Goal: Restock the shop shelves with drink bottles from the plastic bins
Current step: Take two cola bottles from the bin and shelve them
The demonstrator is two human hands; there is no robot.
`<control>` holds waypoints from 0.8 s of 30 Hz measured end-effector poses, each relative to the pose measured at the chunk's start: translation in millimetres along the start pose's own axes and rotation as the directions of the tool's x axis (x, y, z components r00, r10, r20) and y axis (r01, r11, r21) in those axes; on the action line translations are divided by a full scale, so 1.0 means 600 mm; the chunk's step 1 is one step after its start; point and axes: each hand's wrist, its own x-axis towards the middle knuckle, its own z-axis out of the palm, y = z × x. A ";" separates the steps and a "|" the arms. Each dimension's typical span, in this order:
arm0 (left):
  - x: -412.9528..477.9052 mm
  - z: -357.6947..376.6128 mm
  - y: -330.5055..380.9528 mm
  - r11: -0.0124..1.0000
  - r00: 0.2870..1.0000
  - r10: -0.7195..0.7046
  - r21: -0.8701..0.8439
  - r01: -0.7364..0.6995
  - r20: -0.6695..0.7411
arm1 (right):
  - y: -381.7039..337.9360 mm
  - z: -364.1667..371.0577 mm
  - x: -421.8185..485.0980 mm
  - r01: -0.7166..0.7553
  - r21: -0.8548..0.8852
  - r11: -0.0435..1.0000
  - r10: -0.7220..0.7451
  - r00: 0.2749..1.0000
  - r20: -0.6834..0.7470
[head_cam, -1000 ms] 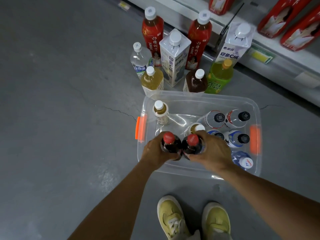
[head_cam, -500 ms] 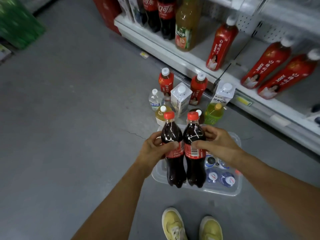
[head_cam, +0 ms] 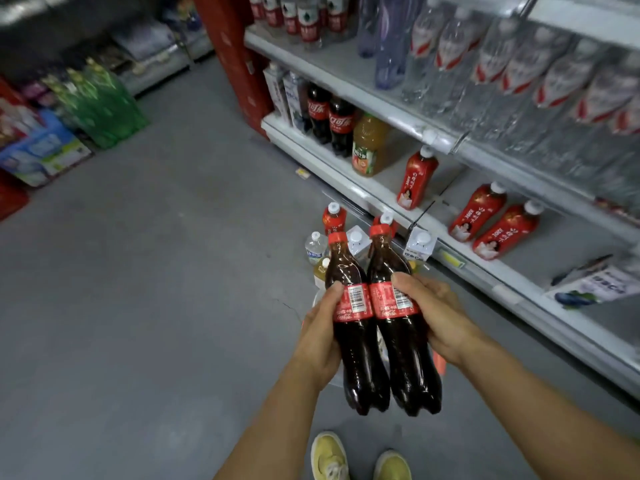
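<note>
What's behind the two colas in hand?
Past the colas, gripped by left hand and right hand, show a red bottle, water bottle and carton on the floor, plus the orange bin handle. The bin's inside is covered.

Grey floor (head_cam: 138, 306) carries bottles (head_cam: 334, 218) and cartons (head_cam: 419, 244) along the bottom shelf (head_cam: 346, 183) front edge. Shelf holds colas (head_cam: 341, 128), juice (head_cam: 369, 145) and red bottles (head_cam: 417, 178).

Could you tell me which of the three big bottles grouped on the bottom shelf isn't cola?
The orange juice bottle, nearest the camera; the two cola bottles beyond it are dark.
</note>
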 end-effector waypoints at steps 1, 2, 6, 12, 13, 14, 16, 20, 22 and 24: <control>-0.015 0.010 0.009 1.000 1.000 0.011 -0.003 -0.011 0.003 | -0.014 0.001 -0.015 0.012 0.022 1.000 -0.012 1.000 0.005; -0.036 0.023 0.024 1.000 1.000 0.024 0.009 -0.024 0.000 | -0.034 0.004 -0.035 0.023 0.030 0.999 -0.023 1.000 0.005; -0.101 0.059 0.065 0.996 0.996 0.084 0.017 -0.085 0.038 | -0.087 0.013 -0.101 0.055 0.065 0.996 -0.054 0.998 -0.013; -0.183 0.120 0.123 0.989 0.986 0.146 -0.015 -0.145 0.086 | -0.169 0.020 -0.196 0.133 0.114 0.985 -0.127 0.990 -0.054; -0.194 0.130 0.131 0.989 0.985 0.146 -0.027 -0.145 0.090 | -0.180 0.019 -0.207 0.141 0.123 0.982 -0.134 0.989 -0.064; -0.207 0.143 0.140 0.989 0.985 0.145 -0.038 -0.142 0.090 | -0.193 0.018 -0.221 0.153 0.125 0.980 -0.144 0.987 -0.076; -0.231 0.166 0.156 0.988 0.985 0.149 -0.055 -0.144 0.090 | -0.218 0.017 -0.245 0.169 0.126 0.978 -0.158 0.983 -0.093; -0.276 0.212 0.194 0.983 0.978 0.181 -0.034 -0.179 0.103 | -0.278 0.014 -0.292 0.220 0.103 0.970 -0.206 0.970 -0.129; -0.289 0.228 0.209 0.980 0.977 0.201 -0.005 -0.201 0.077 | -0.304 0.014 -0.310 0.243 0.097 0.965 -0.231 0.966 -0.121; -0.307 0.247 0.222 0.977 0.975 0.210 0.013 -0.211 0.070 | -0.327 0.011 -0.334 0.256 0.100 0.962 -0.244 0.963 -0.115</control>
